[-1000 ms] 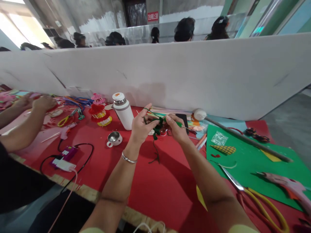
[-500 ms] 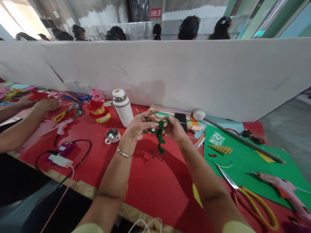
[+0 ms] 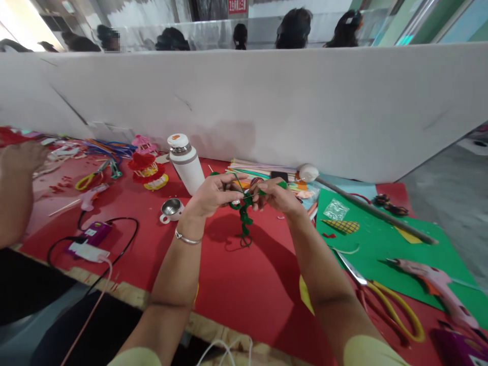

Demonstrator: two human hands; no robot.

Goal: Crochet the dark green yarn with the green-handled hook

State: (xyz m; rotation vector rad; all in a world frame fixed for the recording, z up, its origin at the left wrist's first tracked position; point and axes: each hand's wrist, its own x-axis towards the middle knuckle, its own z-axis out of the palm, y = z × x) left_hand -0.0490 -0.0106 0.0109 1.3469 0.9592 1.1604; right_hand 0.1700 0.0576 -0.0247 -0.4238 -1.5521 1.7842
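My left hand [image 3: 210, 195] pinches a piece of green crochet work [image 3: 247, 216], with a strand of green yarn [image 3: 237, 179] running up over its fingers. The work dangles in short curls above the red tabletop, and a loose yarn tail hangs below it. My right hand [image 3: 277, 197] is closed on a thin crochet hook [image 3: 248, 196]; its tip is at the top of the green work, between both hands. Some green shows by the right fingers too. The exact stitches are too small to make out.
Left of my hands stand a white thermos [image 3: 186, 168] and a small metal cup [image 3: 171, 208]. Scissors [image 3: 375, 292] and a pink glue gun [image 3: 434, 284] lie at right, by a green sheet [image 3: 381, 244]. Another person's hand [image 3: 25, 155] is at far left.
The view has shifted slightly, so the scene sits higher and further left. My right hand has turned and the hook's angle has changed. The co-worker's arms have moved left.
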